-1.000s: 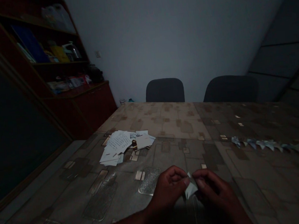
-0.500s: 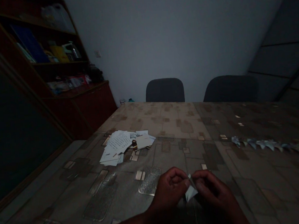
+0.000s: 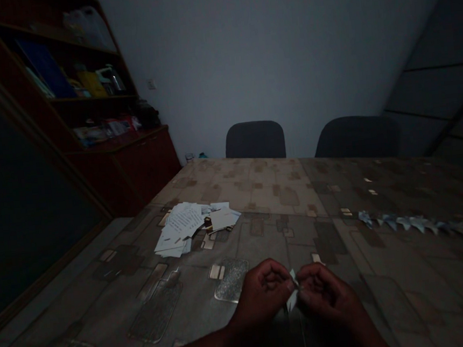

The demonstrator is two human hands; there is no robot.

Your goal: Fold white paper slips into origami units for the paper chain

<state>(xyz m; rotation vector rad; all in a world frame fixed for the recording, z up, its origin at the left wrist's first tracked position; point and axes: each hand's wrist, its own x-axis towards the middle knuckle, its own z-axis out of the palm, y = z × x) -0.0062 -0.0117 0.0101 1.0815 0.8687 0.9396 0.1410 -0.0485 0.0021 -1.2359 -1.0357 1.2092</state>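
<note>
A small folded piece of white paper (image 3: pixel 292 301) is pinched between my two hands, low in the view and right of centre. My left hand (image 3: pixel 266 289) grips its left side with thumb and curled fingers. On the other side, my right hand (image 3: pixel 325 290) has thumb and fingertips closed on the paper. Parts of the paper are hidden behind the fingers. A loose pile of printed paper pieces (image 3: pixel 185 221) lies on the table to the left. Off to the right, several small folded paper shapes (image 3: pixel 416 223) sit in a row.
The table (image 3: pixel 256 179) wears a patterned cover. Two dark chairs (image 3: pixel 254 140) stand behind its far edge. A red-brown cabinet (image 3: pixel 141 160) with loaded shelves is at the left. A small glass (image 3: pixel 189 157) shows near the table's far left corner.
My right thumb has moved down and left over the paper, and the fingers of that hand have shifted. Less of the paper's lower part shows, and its upper tip shows more.
</note>
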